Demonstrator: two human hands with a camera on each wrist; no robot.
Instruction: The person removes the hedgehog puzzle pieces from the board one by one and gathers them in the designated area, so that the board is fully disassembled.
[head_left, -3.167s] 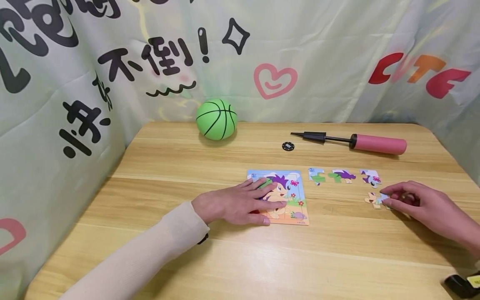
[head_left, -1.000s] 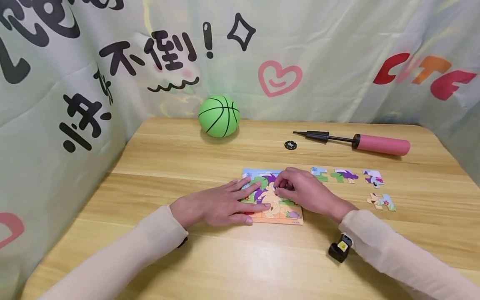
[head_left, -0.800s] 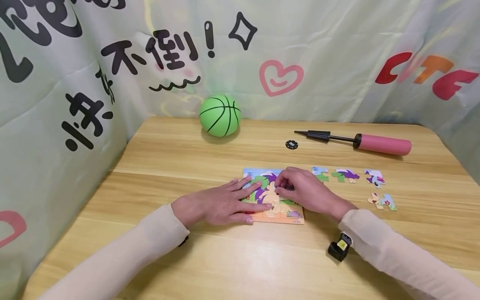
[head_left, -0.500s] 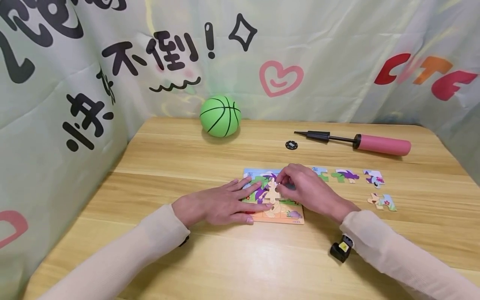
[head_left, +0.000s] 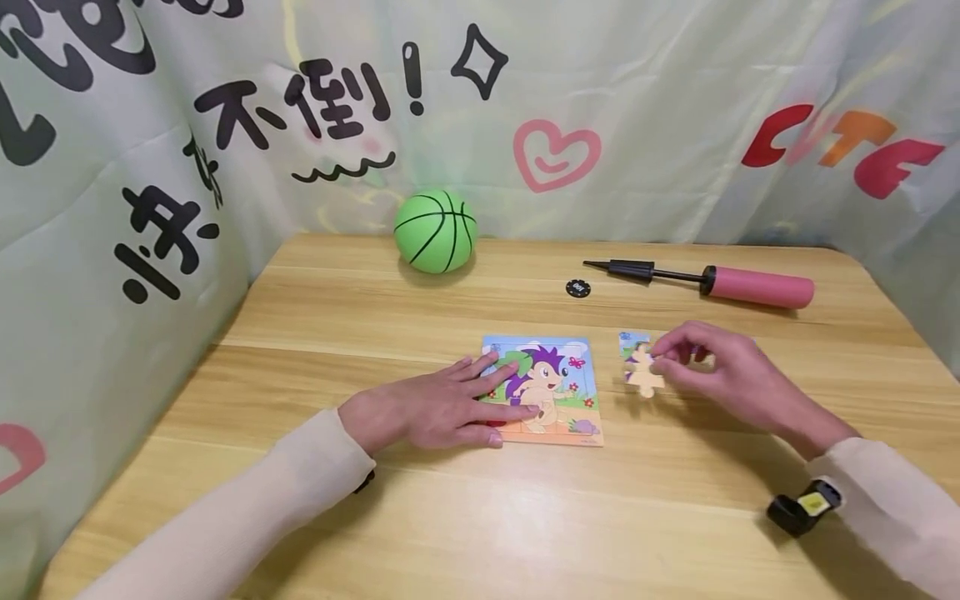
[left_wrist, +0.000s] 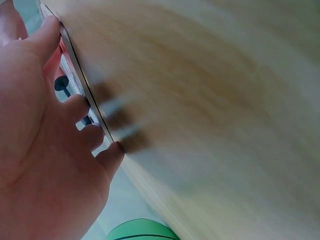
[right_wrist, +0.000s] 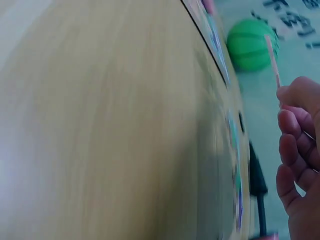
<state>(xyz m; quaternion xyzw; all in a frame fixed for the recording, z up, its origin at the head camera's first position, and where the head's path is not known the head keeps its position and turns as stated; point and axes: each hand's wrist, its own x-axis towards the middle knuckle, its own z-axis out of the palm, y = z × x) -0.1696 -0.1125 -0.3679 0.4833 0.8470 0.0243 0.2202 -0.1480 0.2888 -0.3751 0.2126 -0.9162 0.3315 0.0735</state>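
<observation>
My left hand rests spread on the left part of a square jigsaw puzzle board with a purple-haired hedgehog picture. In the left wrist view the left fingertips lie along the board's edge. Right of the board, my right hand pinches a mostly cream puzzle piece between thumb and fingers. The right wrist view shows that piece edge-on, raised off the table. Just behind it lies a loose blue-and-green piece, partly covered. My right hand hides the area where other loose pieces lay.
A green ball sits at the back of the wooden table. To its right are a black round chip and a pink-handled hand pump. A printed cloth hangs behind the table.
My right hand went from the loose pieces to the board, then lifted the cream piece and carried it right, off the board. My left hand has stayed on the board, which shifted slightly left.
</observation>
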